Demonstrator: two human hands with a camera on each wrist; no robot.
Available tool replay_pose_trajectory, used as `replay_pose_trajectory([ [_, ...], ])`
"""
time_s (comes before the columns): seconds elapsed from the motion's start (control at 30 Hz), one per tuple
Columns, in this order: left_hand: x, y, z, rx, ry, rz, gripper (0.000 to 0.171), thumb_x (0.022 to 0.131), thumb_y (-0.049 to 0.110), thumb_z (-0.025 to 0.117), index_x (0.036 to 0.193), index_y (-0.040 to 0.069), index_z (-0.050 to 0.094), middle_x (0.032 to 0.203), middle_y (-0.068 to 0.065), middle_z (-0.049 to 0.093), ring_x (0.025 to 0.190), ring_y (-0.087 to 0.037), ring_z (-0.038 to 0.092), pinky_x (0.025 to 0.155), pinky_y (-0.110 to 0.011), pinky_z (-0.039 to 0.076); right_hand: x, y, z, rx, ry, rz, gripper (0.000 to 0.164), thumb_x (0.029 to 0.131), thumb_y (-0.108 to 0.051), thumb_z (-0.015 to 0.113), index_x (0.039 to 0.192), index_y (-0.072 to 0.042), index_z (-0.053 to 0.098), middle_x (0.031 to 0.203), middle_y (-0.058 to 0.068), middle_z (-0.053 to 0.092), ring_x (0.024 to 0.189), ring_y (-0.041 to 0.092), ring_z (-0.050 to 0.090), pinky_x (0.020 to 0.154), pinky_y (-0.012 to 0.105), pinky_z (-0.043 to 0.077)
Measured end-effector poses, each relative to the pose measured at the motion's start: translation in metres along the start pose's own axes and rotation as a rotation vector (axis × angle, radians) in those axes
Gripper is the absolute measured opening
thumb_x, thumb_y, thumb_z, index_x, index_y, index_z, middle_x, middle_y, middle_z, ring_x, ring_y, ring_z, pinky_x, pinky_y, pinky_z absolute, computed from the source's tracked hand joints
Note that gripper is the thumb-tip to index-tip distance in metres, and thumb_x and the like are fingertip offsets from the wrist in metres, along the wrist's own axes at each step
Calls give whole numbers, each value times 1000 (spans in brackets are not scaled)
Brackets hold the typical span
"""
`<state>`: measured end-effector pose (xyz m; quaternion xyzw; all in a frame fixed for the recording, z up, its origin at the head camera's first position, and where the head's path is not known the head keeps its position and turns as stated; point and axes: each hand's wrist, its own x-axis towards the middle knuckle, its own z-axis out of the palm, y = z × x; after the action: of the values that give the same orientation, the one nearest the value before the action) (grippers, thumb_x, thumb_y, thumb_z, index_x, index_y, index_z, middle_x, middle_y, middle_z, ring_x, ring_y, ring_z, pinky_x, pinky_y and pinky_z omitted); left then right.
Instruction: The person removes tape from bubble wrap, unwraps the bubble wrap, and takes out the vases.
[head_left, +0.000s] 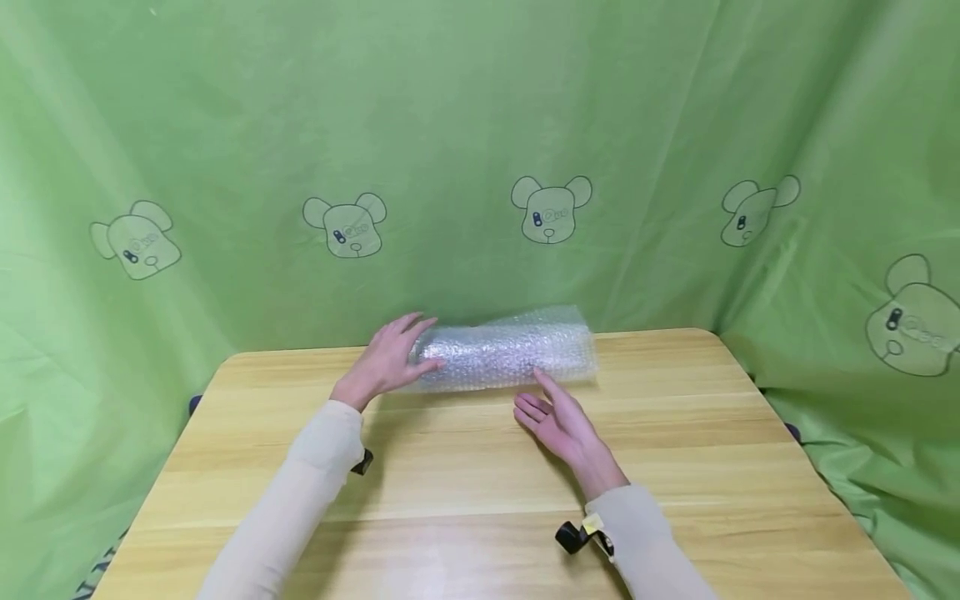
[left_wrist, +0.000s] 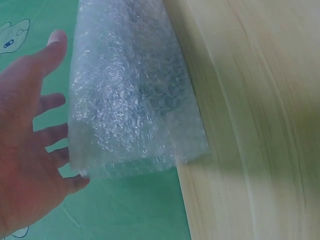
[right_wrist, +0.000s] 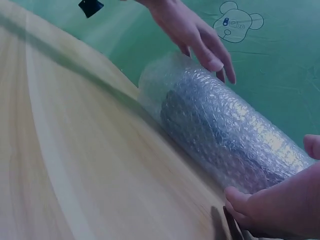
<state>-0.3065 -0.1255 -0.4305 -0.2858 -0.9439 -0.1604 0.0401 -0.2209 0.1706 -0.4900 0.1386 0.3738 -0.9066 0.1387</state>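
Observation:
A roll of clear bubble wrap (head_left: 510,348) lies crosswise at the far edge of the table. A darker, rounded shape shows through the bubble wrap (right_wrist: 215,125) in the right wrist view; its kind is hidden by the layers. At the roll's left end is my left hand (head_left: 386,358), thumb and fingers spread apart. The left wrist view has this hand (left_wrist: 25,135) beside the wrap's loose end, its palm off the plastic. My right hand (head_left: 562,421) is palm up at the roll's front, with one extended finger at its lower edge.
The wood-grain table (head_left: 450,483) extends toward me from the roll. Behind it hangs a green curtain (head_left: 450,125) printed with bear heads, close to the table's back edge and draped along both sides. Small black cameras (head_left: 573,537) are strapped at the wrists.

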Motion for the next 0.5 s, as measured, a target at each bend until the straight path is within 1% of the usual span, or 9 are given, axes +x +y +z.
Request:
replay_pose_trajectory([
  [0.13, 8, -1, 3, 24, -22, 34, 88, 93, 59, 67, 158, 8, 37, 162, -23, 34, 147, -42, 33, 121, -64, 24, 4, 0, 2, 41, -2, 13, 87, 107, -29, 54, 165, -15, -9, 164, 35, 0, 154, 44, 13, 126, 47, 20],
  [0.2, 11, -1, 4, 38, -30, 42, 89, 92, 61, 67, 158, 8, 37, 161, -23, 35, 146, -42, 35, 120, -65, 25, 7, 0, 4, 61, -7, 17, 87, 107, -29, 56, 165, -16, -7, 164, 35, 0, 154, 44, 12, 126, 47, 19],
  [0.3, 13, -3, 6, 56, -56, 28, 92, 91, 64, 65, 159, 10, 36, 161, -21, 36, 146, -41, 36, 119, -67, 25, 10, 1, 7, 90, -14, 30, 87, 106, -29, 57, 165, -17, -6, 165, 34, 1, 154, 43, 11, 127, 47, 18],
  [0.37, 13, -5, 8, 57, -74, 19, 93, 91, 66, 65, 160, 11, 35, 161, -20, 36, 146, -40, 37, 118, -68, 26, 12, 1, 10, 110, -4, 42, 89, 105, -28, 59, 166, -17, -4, 165, 34, 3, 154, 43, 12, 126, 46, 19],
  [0.5, 15, -10, 10, 48, -88, 30, 97, 89, 68, 65, 161, 13, 32, 160, -20, 38, 144, -42, 40, 116, -68, 30, 15, 0, 17, 151, 33, 67, 97, 102, -29, 64, 164, -8, -9, 166, 30, 5, 155, 39, 14, 126, 44, 20],
])
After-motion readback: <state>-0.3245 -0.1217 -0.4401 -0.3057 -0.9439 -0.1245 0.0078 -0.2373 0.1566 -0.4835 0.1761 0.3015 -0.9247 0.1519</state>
